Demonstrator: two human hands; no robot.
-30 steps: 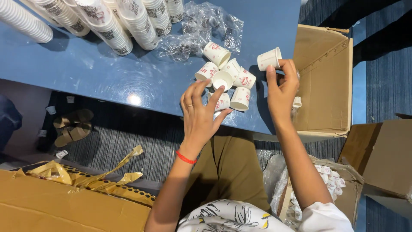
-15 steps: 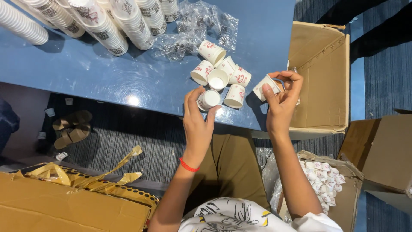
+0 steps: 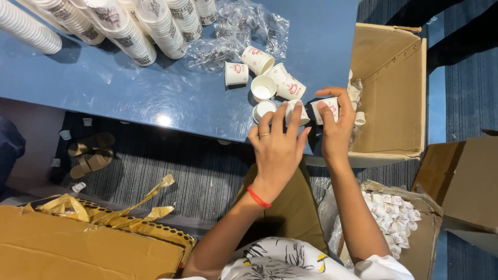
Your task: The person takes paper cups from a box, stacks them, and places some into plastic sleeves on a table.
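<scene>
Right hand [image 3: 336, 129] grips a paper cup [image 3: 326, 110]; left hand [image 3: 277, 145], fingers spread, touches loose cups [image 3: 270, 88] beside plastic wrap [image 3: 244, 31].

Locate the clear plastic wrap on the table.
The clear plastic wrap lies crumpled at the blue table's far side, between the stacked cup sleeves and the loose small cups.

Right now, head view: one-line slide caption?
Right hand holds a small paper cup; left hand touches loose cups on blue table.

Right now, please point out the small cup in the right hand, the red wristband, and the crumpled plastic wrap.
small paper cup [image 3: 325, 110], head view, its side wall.
red wristband [image 3: 258, 197], head view, mid band.
crumpled plastic wrap [image 3: 236, 31], head view, its centre.
</scene>
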